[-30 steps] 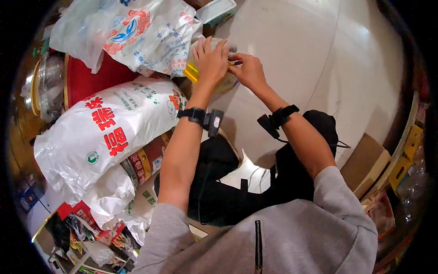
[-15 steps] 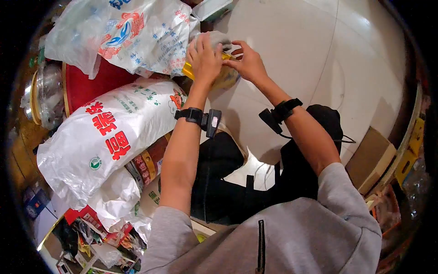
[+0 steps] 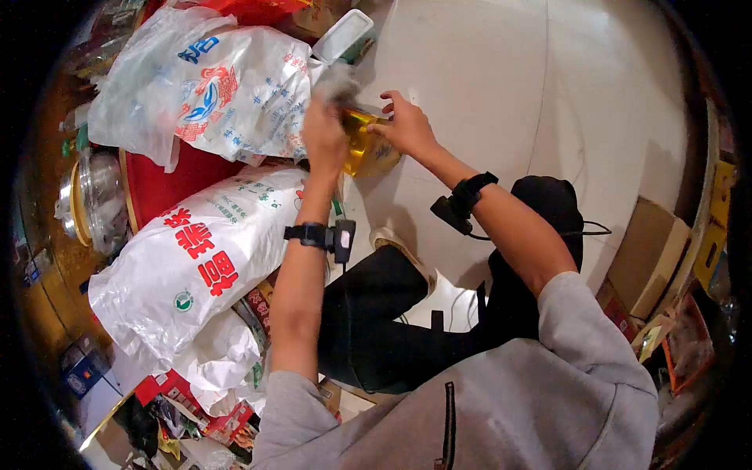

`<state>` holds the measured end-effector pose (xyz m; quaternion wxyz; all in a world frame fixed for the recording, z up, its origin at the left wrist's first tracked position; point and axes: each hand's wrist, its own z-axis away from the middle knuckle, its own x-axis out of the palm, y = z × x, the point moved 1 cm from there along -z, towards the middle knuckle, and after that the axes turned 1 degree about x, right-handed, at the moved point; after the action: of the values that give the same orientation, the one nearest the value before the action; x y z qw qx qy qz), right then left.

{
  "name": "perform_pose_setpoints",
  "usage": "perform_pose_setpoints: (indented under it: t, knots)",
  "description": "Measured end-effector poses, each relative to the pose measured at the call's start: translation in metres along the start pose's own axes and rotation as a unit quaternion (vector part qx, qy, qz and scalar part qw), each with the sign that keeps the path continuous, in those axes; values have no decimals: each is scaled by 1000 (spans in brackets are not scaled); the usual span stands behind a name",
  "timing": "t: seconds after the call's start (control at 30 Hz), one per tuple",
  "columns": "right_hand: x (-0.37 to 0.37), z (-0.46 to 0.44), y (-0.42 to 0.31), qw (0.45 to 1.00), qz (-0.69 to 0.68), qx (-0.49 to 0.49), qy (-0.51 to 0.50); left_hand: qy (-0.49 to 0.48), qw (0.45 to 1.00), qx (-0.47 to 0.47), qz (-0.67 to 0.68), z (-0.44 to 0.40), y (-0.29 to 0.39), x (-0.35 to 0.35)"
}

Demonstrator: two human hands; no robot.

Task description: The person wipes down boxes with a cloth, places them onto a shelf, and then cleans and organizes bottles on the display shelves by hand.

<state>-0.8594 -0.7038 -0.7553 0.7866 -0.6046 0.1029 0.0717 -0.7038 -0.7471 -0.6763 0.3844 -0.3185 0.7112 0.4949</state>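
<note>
My left hand [image 3: 323, 135] is closed round a grey cloth [image 3: 338, 81], which is blurred at its upper edge. Just right of it, a container of yellow liquid [image 3: 362, 149] stands by the floor's left side. My right hand [image 3: 407, 125] is beside the container, fingers apart, thumb at its upper edge. A white printed sack [image 3: 243, 94] lies immediately left of my left hand, and a second white sack with red characters [image 3: 204, 258] lies below that one.
A white tray [image 3: 343, 36] is beyond my left hand. Metal pots in plastic [image 3: 102, 200] are at the left. A cardboard box [image 3: 646, 254] stands at the right. My shoe [image 3: 403, 254] is on the tiled floor [image 3: 478, 78].
My left hand has moved off the container's top to its left side with the cloth. More of the yellow container shows. The whole view has shifted slightly.
</note>
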Motion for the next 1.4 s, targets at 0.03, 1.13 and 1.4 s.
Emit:
perform_pose_setpoints:
  t: [0.03,1.13,1.4]
  knots:
    - [-1,-3,-1,1000,15,2,0,-35,993,111,6,10,-12,15]
    - [-3,7,-8,996,45,-62,54,31,959,-258,-112,62,-46,21]
    - [-9,0,-14,992,-23,-98,72,8,954,-286,-93,56,-67,-54]
